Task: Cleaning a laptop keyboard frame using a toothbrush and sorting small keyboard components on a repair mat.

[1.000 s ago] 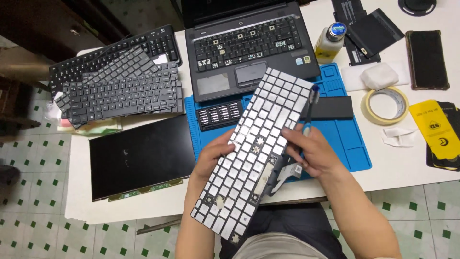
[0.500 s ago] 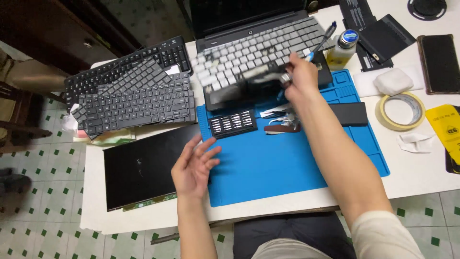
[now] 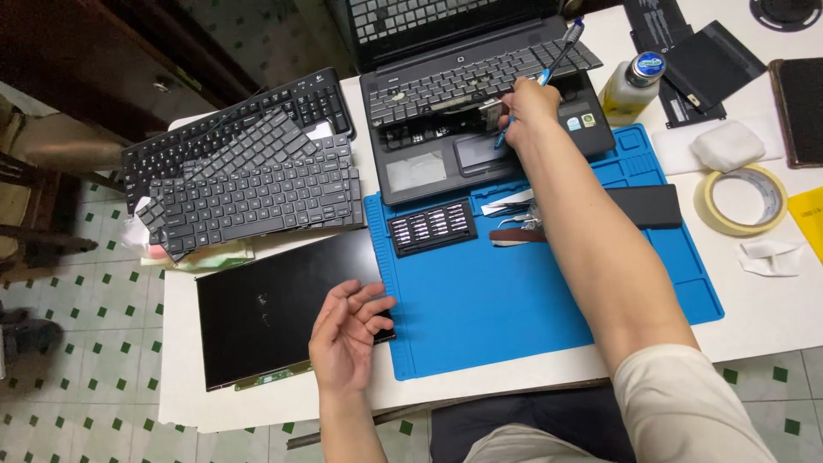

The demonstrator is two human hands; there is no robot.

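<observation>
A dark open laptop (image 3: 429, 167) sits at the back of the white table. A grey keyboard (image 3: 480, 77) lies key side up in its deck, with the front edge raised over an open gap. My right hand (image 3: 527, 107) is at that front edge, and its fingers are closed around a thin blue-handled tool (image 3: 559, 53) that points up and away. My left hand (image 3: 347, 339) hovers open, palm up, over the near corner of a black screen panel (image 3: 266, 313) and the edge of the blue work mat (image 3: 531, 300). It holds nothing.
Several loose black keyboards (image 3: 249, 184) are stacked at the left. On the mat are a bit set (image 3: 431, 227), small tools (image 3: 513, 221) and a black block (image 3: 645, 206). A bottle (image 3: 630, 86), a white cloth (image 3: 727, 144), a tape roll (image 3: 744, 201) and black parts (image 3: 690, 51) lie at the right.
Both hands held the keyboard, silver back up, over the mat. My right hand carried it to the laptop, where it now lies key side up. My left hand let go and dropped back.
</observation>
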